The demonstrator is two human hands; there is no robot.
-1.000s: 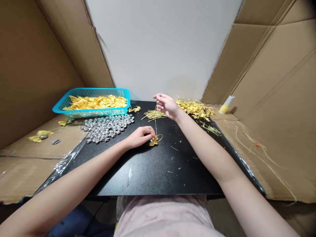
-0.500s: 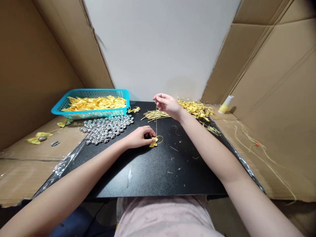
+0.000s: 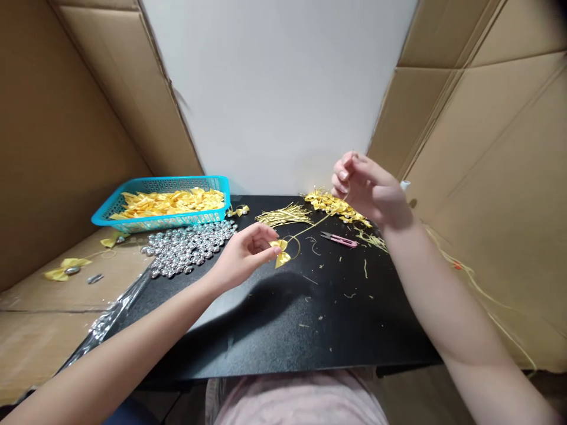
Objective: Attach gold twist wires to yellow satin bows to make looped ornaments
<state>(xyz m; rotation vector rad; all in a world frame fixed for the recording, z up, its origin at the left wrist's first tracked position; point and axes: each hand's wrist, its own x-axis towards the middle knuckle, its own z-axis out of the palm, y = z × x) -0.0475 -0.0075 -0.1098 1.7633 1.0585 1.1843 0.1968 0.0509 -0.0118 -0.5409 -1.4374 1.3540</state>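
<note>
A small yellow ribbon bow (image 3: 280, 254) is pinched between the thumb and fingers of my left hand (image 3: 248, 254), raised above the black table. From the bow a thin yellow cord (image 3: 312, 225) runs up and right to my right hand (image 3: 365, 186). There the fingertips are closed on the cord's end. Beside the bow the cord forms a round loop. Pink thread snips (image 3: 340, 239) lie on the table below my right hand. A pile of shiny silver beads (image 3: 190, 247) is left of my left hand.
At the back left, a turquoise basket (image 3: 168, 223) holds yellow bows. A bundle of gold strips (image 3: 286, 215) and a heap of yellow bows (image 3: 325, 200) lie at the back. Cord scraps dot the black table (image 3: 274, 330). Cardboard walls (image 3: 500, 177) stand at both sides.
My right hand has moved right, and the cord that stood upright now slants toward it. My left hand has lifted with the bow. The pink snips have come into sight.
</note>
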